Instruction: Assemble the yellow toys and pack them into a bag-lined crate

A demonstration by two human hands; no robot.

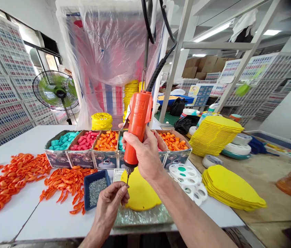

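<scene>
My right hand (145,153) grips an orange electric screwdriver (137,129) that hangs upright from a black cable, its bit pointing down. Just under the bit tip, my left hand (111,199) is pinched with fingertips together, apparently on a small screw that is too tiny to make out. Below both hands a yellow plastic plate (141,194) lies on a shiny mat at the table's front edge. A small blue tray of screws (95,188) sits just left of my left hand.
A row of cardboard boxes (83,151) holds teal, pink and orange plastic parts. Loose orange pieces (18,175) cover the left of the white table. Stacks of yellow plates (231,187) and white round parts (188,177) lie to the right. A green fan (56,90) stands behind.
</scene>
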